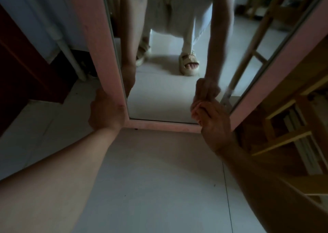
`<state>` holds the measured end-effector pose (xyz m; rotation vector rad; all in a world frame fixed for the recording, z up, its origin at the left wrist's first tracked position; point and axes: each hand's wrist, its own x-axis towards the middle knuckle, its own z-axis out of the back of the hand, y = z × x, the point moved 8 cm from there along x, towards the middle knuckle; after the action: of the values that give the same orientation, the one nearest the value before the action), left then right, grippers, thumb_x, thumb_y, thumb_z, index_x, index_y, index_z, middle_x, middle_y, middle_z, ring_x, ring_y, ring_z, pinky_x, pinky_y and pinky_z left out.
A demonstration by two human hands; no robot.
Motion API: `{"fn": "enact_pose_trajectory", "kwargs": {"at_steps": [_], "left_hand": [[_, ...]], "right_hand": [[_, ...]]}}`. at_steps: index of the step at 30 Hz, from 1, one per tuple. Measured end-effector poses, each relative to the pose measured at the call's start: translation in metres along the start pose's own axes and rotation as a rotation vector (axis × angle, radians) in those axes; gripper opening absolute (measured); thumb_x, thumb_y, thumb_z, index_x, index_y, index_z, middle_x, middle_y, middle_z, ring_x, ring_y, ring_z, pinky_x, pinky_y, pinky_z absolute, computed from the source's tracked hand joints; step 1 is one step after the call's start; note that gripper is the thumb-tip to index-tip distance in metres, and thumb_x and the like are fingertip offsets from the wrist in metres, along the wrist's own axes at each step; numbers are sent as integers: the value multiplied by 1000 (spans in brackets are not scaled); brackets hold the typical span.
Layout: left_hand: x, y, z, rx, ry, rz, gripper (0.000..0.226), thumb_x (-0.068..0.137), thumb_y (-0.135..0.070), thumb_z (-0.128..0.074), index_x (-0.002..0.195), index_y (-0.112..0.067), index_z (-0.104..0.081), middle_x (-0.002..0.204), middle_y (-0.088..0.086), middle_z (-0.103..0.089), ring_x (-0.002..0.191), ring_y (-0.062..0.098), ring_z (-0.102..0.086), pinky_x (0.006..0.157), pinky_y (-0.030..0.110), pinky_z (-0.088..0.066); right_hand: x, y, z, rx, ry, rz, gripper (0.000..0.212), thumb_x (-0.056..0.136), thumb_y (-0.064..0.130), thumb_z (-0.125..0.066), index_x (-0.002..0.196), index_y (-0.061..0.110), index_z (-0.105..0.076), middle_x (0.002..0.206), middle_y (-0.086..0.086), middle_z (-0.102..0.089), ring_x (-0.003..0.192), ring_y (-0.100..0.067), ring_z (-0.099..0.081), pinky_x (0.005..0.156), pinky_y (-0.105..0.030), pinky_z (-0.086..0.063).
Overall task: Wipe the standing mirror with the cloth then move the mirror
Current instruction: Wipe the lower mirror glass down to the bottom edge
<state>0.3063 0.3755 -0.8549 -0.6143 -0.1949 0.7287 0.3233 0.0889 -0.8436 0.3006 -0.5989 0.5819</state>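
Note:
A tall standing mirror (99, 42) with a pink frame stands on the pale tiled floor in front of me. My left hand (106, 112) grips the lower left edge of the frame, fingers wrapped behind it. My right hand (211, 119) is at the lower right of the glass, closed on a small bunched pale cloth (195, 106) that is pressed against the mirror near the bottom right corner. The glass reflects both arms, a light garment and sandalled feet.
A wooden ladder-like shelf frame (287, 140) stands close on the right, touching or nearly touching the mirror's right edge. A dark red cabinet (21, 69) and a white pipe (71, 55) are on the left. Open tiled floor (159, 179) lies below the mirror.

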Motion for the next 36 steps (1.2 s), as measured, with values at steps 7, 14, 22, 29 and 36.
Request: {"fn": "enact_pose_trajectory", "kwargs": {"at_steps": [7, 14, 22, 29, 36], "left_hand": [[-3, -3, 2, -21, 10, 14, 44, 81, -19, -63, 118, -11, -39, 124, 19, -55, 114, 41, -54, 87, 46, -43], [-3, -4, 1, -49, 10, 10, 46, 82, -16, -63, 120, -10, -38, 126, 20, -53, 116, 39, -53, 90, 45, -43], [-5, -4, 3, -54, 1, 28, 46, 83, -19, -61, 122, -12, -38, 127, 18, -53, 116, 39, -53, 90, 46, -43], [-1, -7, 3, -46, 32, 42, 49, 85, -25, -61, 125, -11, -38, 128, 20, -53, 117, 40, -52, 92, 46, -44], [3, -5, 5, 26, 104, 14, 48, 83, -22, -63, 123, -9, -40, 127, 23, -54, 115, 43, -53, 94, 46, -44]], "right_hand": [[-1, -7, 0, 3, 114, -30, 16, 93, 18, -55, 92, 13, -70, 95, -5, -69, 85, -27, -63, 77, -38, -45], [5, -7, -2, 191, 30, -329, 19, 86, 17, -54, 76, 9, -68, 79, -9, -67, 76, -30, -62, 71, -41, -44], [-11, -42, 7, 134, 88, -333, 23, 91, 26, -50, 82, 15, -68, 89, -2, -68, 89, -24, -61, 81, -36, -43], [22, 12, 27, -18, -45, 18, 11, 80, 11, -60, 84, 9, -71, 88, -8, -67, 77, -25, -60, 66, -32, -44], [64, 8, 80, 36, -316, 161, 23, 88, -5, -62, 106, 9, -59, 107, -5, -56, 89, -22, -54, 75, -35, -46]]}}
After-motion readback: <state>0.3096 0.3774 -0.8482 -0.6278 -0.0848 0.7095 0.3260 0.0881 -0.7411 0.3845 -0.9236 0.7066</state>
